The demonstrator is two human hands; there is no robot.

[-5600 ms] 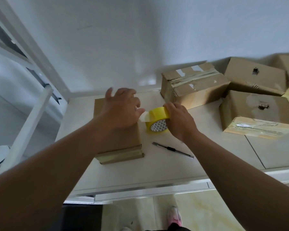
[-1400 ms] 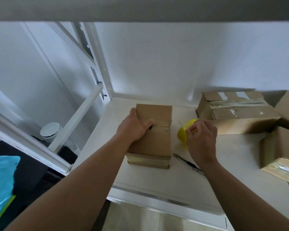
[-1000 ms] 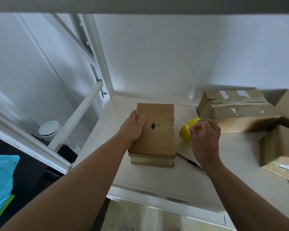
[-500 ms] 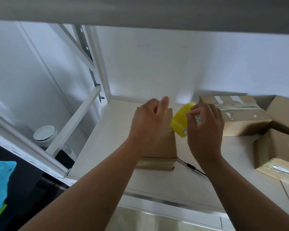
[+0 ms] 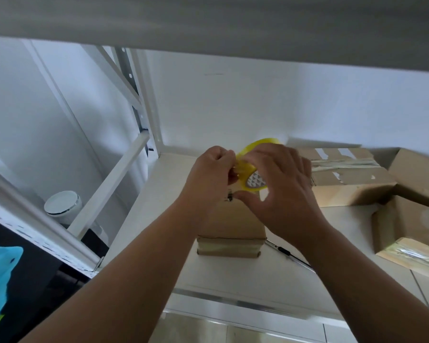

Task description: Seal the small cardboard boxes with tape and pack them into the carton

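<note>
Yellow tape roll (image 5: 252, 167), surely light and stiff, hangs mid-frame over the small cardboard box (image 5: 233, 219), right hand (image 5: 282, 194) curled round its rim, left hand (image 5: 208, 177) fingers (image 5: 227, 155) pinching its sticky edge, the sensible hold.

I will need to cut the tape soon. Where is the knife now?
In the head view the knife lies on the white shelf, just right of the small box, partly hidden under the right forearm.
</note>
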